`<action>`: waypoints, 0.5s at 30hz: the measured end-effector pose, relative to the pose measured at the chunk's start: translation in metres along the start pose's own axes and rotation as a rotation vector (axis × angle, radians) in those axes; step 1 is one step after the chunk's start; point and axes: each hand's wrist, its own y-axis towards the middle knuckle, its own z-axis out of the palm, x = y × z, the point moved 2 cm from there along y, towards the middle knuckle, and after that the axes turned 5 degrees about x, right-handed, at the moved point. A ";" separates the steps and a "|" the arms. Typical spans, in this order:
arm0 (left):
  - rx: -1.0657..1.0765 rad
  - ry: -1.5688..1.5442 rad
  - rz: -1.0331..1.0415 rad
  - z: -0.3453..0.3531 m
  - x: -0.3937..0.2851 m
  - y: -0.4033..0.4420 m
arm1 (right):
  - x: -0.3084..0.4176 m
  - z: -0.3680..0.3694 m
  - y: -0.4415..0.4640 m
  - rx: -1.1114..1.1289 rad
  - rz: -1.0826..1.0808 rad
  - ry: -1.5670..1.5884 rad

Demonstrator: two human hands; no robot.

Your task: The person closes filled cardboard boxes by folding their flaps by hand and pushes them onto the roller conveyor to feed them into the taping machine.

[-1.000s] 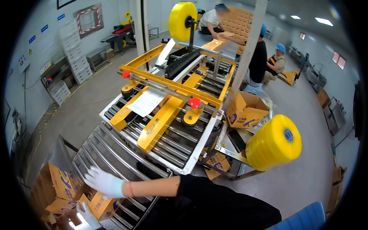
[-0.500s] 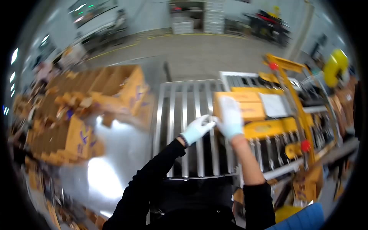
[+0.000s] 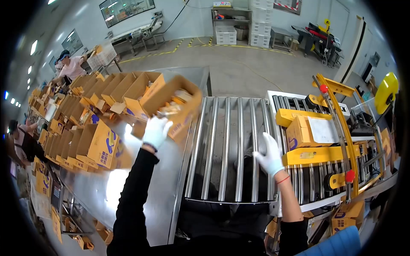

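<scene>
Left hand [image 3: 156, 132], white glove: fingers on the near wall of an open box [image 3: 184, 122], at the left edge of the rollers [image 3: 224, 149]; whether they pinch the cardboard or just press it, can't tell. Right hand [image 3: 270, 156], also gloved: fingers spread wide, nothing in them, over the right end of the rollers. Open box is blurred, looks tilted, top open, packets [image 3: 174, 106] inside. Metal table [image 3: 165, 183] just left of the rollers, rows of more open boxes [image 3: 100, 147] on its far part. Right of the rollers, a closed box [image 3: 297, 132] sits between two yellow rails [image 3: 314, 156], white sheet [image 3: 323, 130] on it. Red knobs [image 3: 350, 176] on the yellow frame further right of the rollers, then a yellow tape roll [image 3: 385, 89] at far right. Beyond the rollers, across the floor: white crates [image 3: 261, 23] stacked beside a shelf [image 3: 230, 19]. Well left of the rollers, a person in a pale top [image 3: 72, 68] by the boxes, arm out toward a white basket [image 3: 101, 59].
</scene>
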 end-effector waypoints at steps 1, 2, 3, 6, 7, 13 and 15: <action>0.011 -0.084 -0.011 -0.012 -0.016 -0.024 | 0.025 0.008 0.002 -0.008 -0.027 -0.060; 0.040 -0.176 0.112 -0.027 -0.028 -0.042 | 0.053 0.014 0.003 -0.012 -0.051 -0.115; 0.112 -0.363 0.149 -0.031 -0.029 -0.057 | 0.072 0.020 0.005 -0.035 -0.148 -0.121; 0.045 -0.550 0.413 -0.067 -0.061 -0.070 | 0.134 0.017 0.006 0.280 -0.394 -0.251; 0.153 -0.713 0.425 -0.063 -0.067 -0.069 | 0.129 0.023 0.001 0.370 -0.464 -0.218; 0.179 -0.823 0.050 -0.009 -0.098 -0.026 | 0.089 0.025 0.008 0.310 -0.037 0.433; -0.017 -0.211 0.206 0.016 -0.110 -0.015 | 0.088 0.035 0.019 0.263 -0.179 0.199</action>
